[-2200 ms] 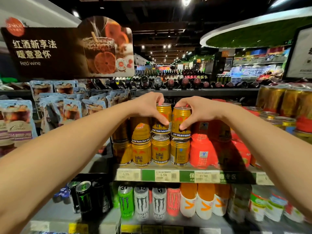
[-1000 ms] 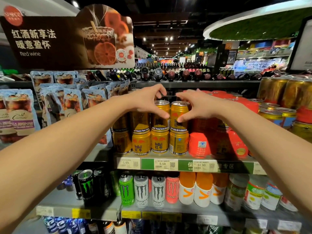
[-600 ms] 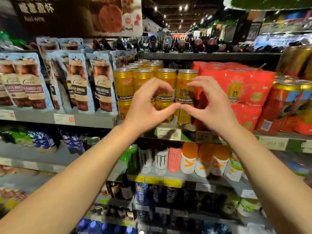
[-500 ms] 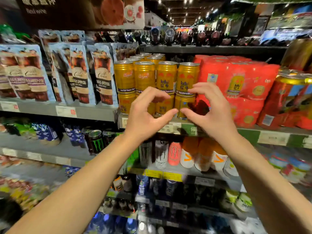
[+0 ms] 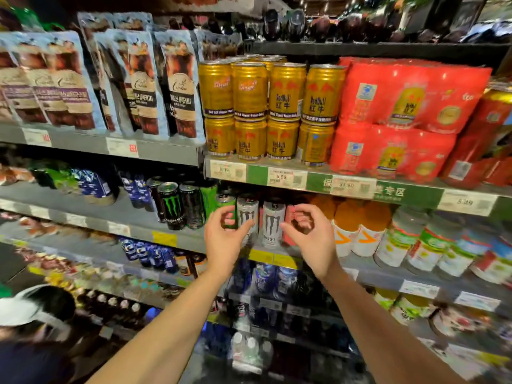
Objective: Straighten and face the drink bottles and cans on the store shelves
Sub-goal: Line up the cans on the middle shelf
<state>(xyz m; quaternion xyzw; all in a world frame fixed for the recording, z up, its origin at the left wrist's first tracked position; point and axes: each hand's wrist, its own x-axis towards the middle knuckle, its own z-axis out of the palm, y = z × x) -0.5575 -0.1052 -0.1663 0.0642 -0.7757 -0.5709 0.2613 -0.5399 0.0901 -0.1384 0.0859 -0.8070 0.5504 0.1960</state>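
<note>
The shelves [image 5: 166,153] run in tiers, each with price tags along its front edge, so goods are meant to stand flush to that edge with labels outward. On the upper tier the red multipacks [image 5: 410,106] fill the right part, stacked two high; the pouches [image 5: 138,79] lean in a row at the left. Between them the gold cans [image 5: 266,106] stand two high at the front edge, most labels turned forward, which reads as already faced.

One tier down, black cans [image 5: 177,206] stand at the left, pale bottles with orange caps [image 5: 357,228] to the right, and between these the white cans [image 5: 273,220] sit just behind the front edge.

The left hand [image 5: 224,239] is raised before one white can, its fingers [image 5: 225,214] curled with the thumb opposed, apparently clasping nothing. The right hand [image 5: 313,239] mirrors it before a pink can [image 5: 289,225], also seemingly bare. Judging by that stance, each hand is shaped to take a can by its sides and twist its logo forward.
</note>
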